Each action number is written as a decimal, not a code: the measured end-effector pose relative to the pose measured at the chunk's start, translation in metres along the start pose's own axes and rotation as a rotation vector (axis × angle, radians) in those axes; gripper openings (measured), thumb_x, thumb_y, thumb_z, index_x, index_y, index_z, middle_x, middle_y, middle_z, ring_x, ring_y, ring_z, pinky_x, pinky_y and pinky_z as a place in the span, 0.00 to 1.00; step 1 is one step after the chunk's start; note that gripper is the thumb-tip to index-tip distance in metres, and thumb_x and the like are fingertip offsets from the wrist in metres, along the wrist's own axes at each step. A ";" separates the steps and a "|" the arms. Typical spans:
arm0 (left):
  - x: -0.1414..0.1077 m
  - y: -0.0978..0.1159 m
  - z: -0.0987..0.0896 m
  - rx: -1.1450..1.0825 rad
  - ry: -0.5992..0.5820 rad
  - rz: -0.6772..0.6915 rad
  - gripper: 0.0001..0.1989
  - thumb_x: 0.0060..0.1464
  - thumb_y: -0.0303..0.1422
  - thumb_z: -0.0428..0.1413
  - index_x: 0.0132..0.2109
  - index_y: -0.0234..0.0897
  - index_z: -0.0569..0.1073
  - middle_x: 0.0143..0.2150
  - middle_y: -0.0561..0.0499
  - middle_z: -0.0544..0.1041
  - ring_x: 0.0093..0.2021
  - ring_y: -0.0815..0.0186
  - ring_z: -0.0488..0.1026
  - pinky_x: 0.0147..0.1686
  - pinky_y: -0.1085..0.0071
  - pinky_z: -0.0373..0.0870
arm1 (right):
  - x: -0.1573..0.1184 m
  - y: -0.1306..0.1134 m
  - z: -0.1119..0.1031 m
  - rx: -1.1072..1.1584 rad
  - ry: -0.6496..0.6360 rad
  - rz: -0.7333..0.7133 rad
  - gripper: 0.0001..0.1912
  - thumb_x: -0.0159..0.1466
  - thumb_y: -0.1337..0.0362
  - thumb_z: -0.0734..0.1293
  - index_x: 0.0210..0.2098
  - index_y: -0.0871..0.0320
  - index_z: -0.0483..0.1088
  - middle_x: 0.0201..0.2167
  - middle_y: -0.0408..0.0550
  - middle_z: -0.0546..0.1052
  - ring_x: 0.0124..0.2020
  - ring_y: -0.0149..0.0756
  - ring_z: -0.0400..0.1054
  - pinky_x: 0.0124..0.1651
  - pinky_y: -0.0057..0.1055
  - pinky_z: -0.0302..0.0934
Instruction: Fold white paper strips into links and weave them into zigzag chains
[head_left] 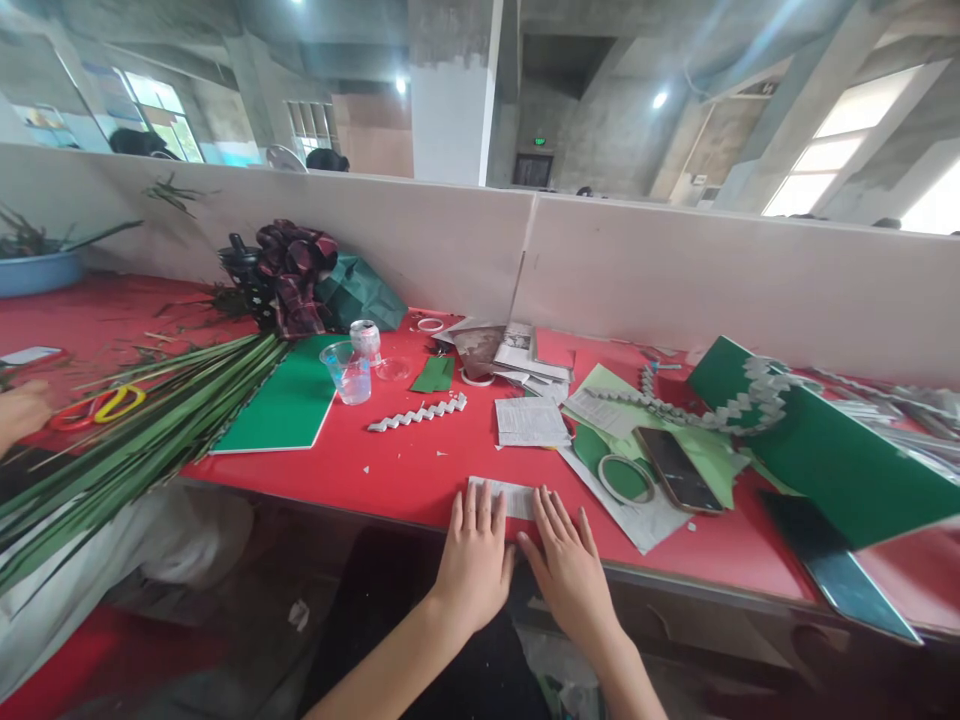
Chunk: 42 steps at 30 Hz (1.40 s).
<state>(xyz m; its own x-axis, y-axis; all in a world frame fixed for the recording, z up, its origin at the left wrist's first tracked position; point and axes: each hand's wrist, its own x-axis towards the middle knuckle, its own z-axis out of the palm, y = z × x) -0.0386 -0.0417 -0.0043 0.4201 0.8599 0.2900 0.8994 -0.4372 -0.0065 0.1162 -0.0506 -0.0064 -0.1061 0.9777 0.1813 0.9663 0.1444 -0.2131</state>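
My left hand [474,560] and my right hand [568,565] lie flat side by side at the near edge of the red table [420,470], fingers spread. Both sets of fingertips press on a small strip of printed paper [516,497] lying on the table edge. Neither hand grips anything. Just beyond lies another printed paper piece [531,422] and a folded zigzag paper strip [418,413].
A roll of tape [625,478] and a phone [678,469] rest on green sheets to the right. A long folded paper chain [720,405] crosses a green board [825,455]. Left: plastic cup [349,371], can [366,340], green leaves [127,430], scissors [97,407], another person's hand [21,412].
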 end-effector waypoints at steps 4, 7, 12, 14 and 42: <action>-0.005 -0.009 0.005 0.060 0.035 0.019 0.27 0.60 0.33 0.44 0.65 0.31 0.57 0.67 0.38 0.55 0.67 0.52 0.51 0.62 0.53 0.54 | -0.002 0.010 -0.001 -0.058 -0.027 -0.030 0.34 0.69 0.48 0.49 0.67 0.63 0.47 0.67 0.52 0.52 0.68 0.43 0.44 0.68 0.51 0.36; -0.010 -0.019 0.006 0.094 0.052 0.003 0.26 0.60 0.30 0.44 0.65 0.31 0.58 0.67 0.39 0.56 0.67 0.54 0.53 0.62 0.55 0.55 | -0.002 0.010 -0.002 -0.071 -0.009 -0.043 0.35 0.68 0.47 0.49 0.67 0.62 0.48 0.66 0.53 0.53 0.68 0.43 0.44 0.68 0.50 0.37; -0.016 -0.032 0.003 0.093 0.038 -0.011 0.26 0.60 0.29 0.43 0.65 0.33 0.58 0.67 0.41 0.56 0.66 0.56 0.54 0.62 0.57 0.56 | -0.003 0.010 0.000 -0.079 0.021 -0.054 0.35 0.68 0.46 0.49 0.67 0.61 0.48 0.66 0.53 0.54 0.68 0.44 0.44 0.67 0.50 0.38; -0.016 -0.028 0.000 0.092 0.045 -0.038 0.27 0.59 0.33 0.46 0.65 0.31 0.59 0.67 0.39 0.56 0.67 0.53 0.53 0.63 0.54 0.54 | -0.003 0.010 0.002 -0.086 0.029 -0.060 0.36 0.68 0.46 0.49 0.67 0.61 0.47 0.66 0.53 0.54 0.68 0.44 0.45 0.67 0.50 0.38; -0.016 -0.025 -0.008 0.211 0.108 0.014 0.24 0.57 0.26 0.45 0.60 0.33 0.68 0.65 0.44 0.61 0.65 0.55 0.57 0.63 0.56 0.56 | -0.006 0.011 0.010 -0.181 0.052 -0.097 0.38 0.63 0.58 0.58 0.68 0.63 0.42 0.68 0.51 0.48 0.69 0.45 0.40 0.68 0.50 0.37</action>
<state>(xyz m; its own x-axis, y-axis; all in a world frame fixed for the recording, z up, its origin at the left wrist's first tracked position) -0.0692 -0.0468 -0.0007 0.4277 0.8159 0.3892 0.9036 -0.3744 -0.2081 0.1254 -0.0533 -0.0194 -0.1927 0.9507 0.2430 0.9791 0.2028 -0.0169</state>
